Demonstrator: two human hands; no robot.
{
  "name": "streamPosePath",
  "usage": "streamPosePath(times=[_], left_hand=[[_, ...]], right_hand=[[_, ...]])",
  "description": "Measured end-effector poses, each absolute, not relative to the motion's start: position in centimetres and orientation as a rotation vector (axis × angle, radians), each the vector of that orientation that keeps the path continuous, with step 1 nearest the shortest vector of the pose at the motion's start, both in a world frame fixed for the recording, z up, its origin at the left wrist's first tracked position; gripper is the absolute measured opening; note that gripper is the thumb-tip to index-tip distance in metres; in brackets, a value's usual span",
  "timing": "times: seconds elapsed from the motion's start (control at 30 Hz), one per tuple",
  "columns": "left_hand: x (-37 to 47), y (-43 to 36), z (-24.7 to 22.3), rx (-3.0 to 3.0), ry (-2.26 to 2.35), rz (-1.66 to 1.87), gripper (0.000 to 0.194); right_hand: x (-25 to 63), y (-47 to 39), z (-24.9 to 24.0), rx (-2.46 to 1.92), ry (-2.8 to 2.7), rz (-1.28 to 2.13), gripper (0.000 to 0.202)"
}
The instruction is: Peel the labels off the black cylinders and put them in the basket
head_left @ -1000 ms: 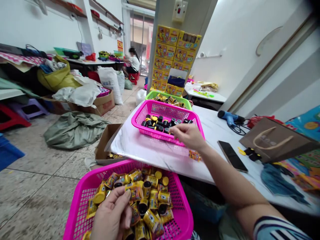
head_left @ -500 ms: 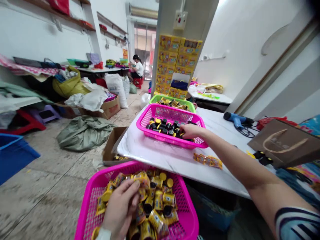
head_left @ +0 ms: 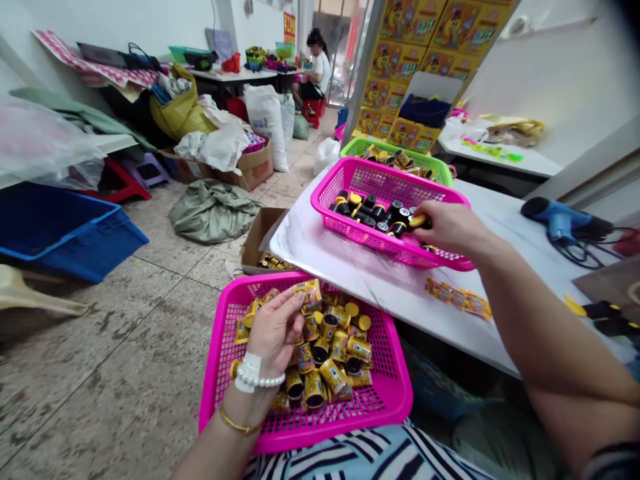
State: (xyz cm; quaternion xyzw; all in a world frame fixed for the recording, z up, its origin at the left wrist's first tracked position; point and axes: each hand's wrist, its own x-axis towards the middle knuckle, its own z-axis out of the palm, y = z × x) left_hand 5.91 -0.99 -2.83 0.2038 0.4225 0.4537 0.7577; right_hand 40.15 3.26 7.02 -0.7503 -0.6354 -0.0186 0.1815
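My left hand (head_left: 276, 325) pinches a yellow printed plastic sleeve (head_left: 309, 293) over the near pink basket (head_left: 406, 393). That basket, by my lap, holds a pile of small black cylinders in yellow printed sleeves (head_left: 332, 375), some with yellow caps. My right hand (head_left: 453, 228) is at the right end of the pink basket on the table (head_left: 345, 230). Its fingers close on a small piece with a yellow end (head_left: 418, 220); the rest of the piece is hidden. Under it lie loose black cylinders (head_left: 379, 212), a few yellow-ended.
A green basket (head_left: 443, 163) stands behind the table basket. On the white table (head_left: 320, 243) lie a strip of printed sleeves (head_left: 459, 298) and a blue heat gun (head_left: 563, 217). A cardboard box (head_left: 253, 243) and blue bin (head_left: 95, 233) are left. Another person (head_left: 317, 70) sits far back.
The view has swung left and down, so the baskets appear farther right and higher. My right hand now shows a yellow-ended piece in its fingers. My left hand keeps the sleeve.
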Motion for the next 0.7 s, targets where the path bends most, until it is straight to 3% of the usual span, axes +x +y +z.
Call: streamPosePath(times=[0.07, 0.17, 0.33, 0.5, 0.7], left_hand=[[6.0, -1.0, -3.0, 0.425, 0.93, 0.976, 0.04], [6.1, -1.1, -3.1, 0.408, 0.905, 0.929, 0.037], [6.1, -1.4, -3.0, 0.37, 0.831, 0.839, 0.034], [6.2, -1.5, -2.9, 0.318, 0.784, 0.854, 0.033], [6.3, -1.3, -3.2, 0.294, 0.712, 0.846, 0.03]], right_hand=[[38.2, 0.7, 7.5, -1.907, -1.684, -0.03, 0.033], [33.7, -3.0, 7.0, -1.406, -1.432, 0.565, 0.035], [27.2, -4.7, 2.1, -1.159, -1.172, 1.051, 0.04], [25.2, -3.6, -1.5, -1.082, -1.037, 1.231, 0.033], [24.4, -3.7, -1.4, -1.122, -1.079, 1.25, 0.033]])
